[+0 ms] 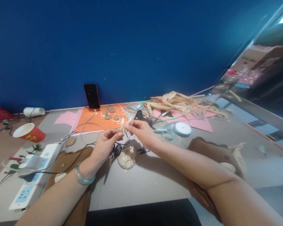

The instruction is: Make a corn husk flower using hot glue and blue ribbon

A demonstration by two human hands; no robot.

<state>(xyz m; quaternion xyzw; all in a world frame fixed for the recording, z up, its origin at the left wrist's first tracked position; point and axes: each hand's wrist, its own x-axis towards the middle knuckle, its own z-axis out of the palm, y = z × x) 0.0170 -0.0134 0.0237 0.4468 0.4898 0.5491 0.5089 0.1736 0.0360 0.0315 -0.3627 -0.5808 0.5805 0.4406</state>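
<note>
1. A pale husk piece (122, 126) stands upright between the two hands, above the table.
2. The left hand (106, 141) pinches its lower end between thumb and fingertip, the other fingers curled in.
3. The right hand (139, 130) has thumb and forefinger nearly together on a narrow pale strip (128, 121) (whether it joins the husk piece, I cannot tell).
4. Just below are black-handled scissors (108, 169) and a round dish (128, 168) of husk bits.

head cam | looks fwd+dn | nr desk (141, 191) | wall (132, 47) ahead
</note>
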